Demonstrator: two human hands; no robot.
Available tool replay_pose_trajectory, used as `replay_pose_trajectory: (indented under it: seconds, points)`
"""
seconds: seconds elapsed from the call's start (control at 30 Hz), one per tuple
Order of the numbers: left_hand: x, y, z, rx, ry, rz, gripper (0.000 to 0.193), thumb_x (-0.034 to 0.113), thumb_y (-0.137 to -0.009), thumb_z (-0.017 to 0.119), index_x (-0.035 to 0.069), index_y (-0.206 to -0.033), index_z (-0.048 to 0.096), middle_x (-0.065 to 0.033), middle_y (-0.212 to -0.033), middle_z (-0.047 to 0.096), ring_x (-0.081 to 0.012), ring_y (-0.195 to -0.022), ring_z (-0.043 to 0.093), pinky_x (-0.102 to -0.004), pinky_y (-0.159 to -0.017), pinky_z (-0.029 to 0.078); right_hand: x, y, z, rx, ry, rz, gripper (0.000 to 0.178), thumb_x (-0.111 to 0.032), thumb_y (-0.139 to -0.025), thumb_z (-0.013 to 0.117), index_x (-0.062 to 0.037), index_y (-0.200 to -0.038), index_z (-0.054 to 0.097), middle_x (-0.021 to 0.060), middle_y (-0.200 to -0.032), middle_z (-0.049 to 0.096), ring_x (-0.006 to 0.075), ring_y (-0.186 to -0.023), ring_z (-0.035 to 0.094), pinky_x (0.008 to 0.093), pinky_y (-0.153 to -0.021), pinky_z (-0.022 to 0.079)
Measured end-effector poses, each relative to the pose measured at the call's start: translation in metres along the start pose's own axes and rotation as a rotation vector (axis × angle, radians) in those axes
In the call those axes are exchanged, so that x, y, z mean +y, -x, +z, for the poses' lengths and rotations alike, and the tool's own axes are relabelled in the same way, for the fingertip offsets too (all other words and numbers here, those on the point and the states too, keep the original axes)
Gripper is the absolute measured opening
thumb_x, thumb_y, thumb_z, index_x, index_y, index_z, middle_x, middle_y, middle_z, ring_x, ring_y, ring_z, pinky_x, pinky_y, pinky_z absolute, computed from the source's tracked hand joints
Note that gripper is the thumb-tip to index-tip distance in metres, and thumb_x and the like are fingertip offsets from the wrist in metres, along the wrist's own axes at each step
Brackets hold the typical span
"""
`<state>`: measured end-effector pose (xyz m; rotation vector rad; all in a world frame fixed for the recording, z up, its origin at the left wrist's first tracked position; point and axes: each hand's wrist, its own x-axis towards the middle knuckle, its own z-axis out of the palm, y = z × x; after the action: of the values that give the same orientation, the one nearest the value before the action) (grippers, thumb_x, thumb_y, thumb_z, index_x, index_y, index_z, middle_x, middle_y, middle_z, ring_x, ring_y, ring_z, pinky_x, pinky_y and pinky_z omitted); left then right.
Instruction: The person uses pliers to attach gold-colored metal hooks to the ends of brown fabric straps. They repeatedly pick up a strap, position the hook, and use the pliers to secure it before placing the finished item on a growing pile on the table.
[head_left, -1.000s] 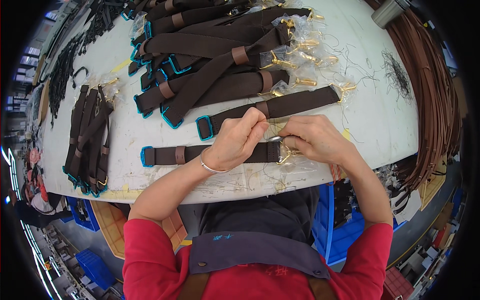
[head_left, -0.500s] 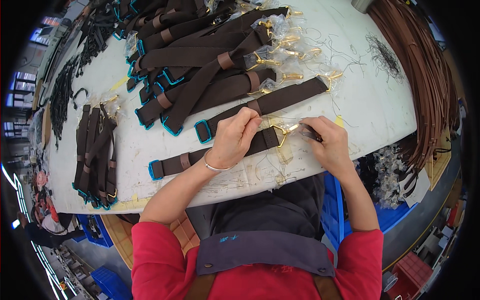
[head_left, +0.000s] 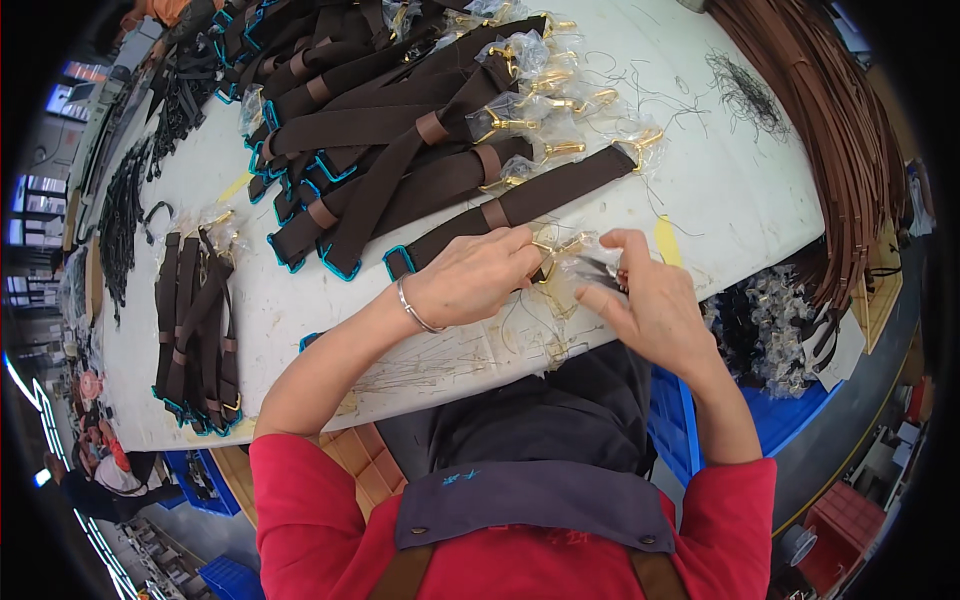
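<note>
My left hand [head_left: 478, 276] is closed on the hook end of a dark brown webbing strap. A gold snap hook [head_left: 572, 243] in clear plastic film sticks out past its fingers. Much of this strap is hidden behind my hand and forearm; its blue-covered buckle [head_left: 310, 341] peeks out beside the forearm. In my right hand [head_left: 648, 305] is a pair of thread snips [head_left: 602, 268], the blades pointing at the hook, thumb and forefinger spread around them. Just beyond my left hand lies another brown strap [head_left: 560, 192] with a leather keeper loop.
A heap of brown straps [head_left: 375, 135] with film-wrapped gold hooks covers the far table. A smaller bundle [head_left: 190, 330] lies left. Long brown leather strips [head_left: 815, 130] hang over the right edge, near loose black threads [head_left: 748, 95]. Below right stands a blue crate [head_left: 745, 435] of wrapped hardware.
My left hand has moved right to the hook end, and the strap is now mostly covered by my forearm. My right fingers have spread, showing the snips beside the hook.
</note>
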<state>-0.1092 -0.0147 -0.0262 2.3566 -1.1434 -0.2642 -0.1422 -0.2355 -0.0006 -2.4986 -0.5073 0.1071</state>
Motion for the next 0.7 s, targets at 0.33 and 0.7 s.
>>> replay_pose_trajectory:
  seconds: [0.33,0.7]
  points:
    - [0.005,-0.004,-0.006,-0.070,0.153,-0.115,0.014,-0.002,-0.079,0.052,0.001,-0.089,0.042,-0.0133,-0.076,0.054,-0.0287,-0.068,0.057,-0.0356,-0.061,0.045,-0.007,0.012,0.031,0.035,0.118,-0.183,0.023,-0.018,-0.082,0.059,-0.0025,-0.090,0.045,0.0125,-0.077,0.059,0.0298,-0.069,0.061,0.0390,-0.055,0.047]
    - [-0.001,-0.010,-0.006,0.006,0.716,-0.269,0.017,-0.003,-0.082,0.050,0.005,-0.094,0.040,-0.0029,-0.073,0.054,-0.0088,-0.070,0.048,-0.0240,-0.066,0.042,-0.009,0.005,0.036,-0.024,0.184,-0.190,0.021,-0.018,-0.083,0.057,-0.0028,-0.084,0.042,0.0131,-0.070,0.059,0.0279,-0.059,0.062,0.0376,-0.046,0.046]
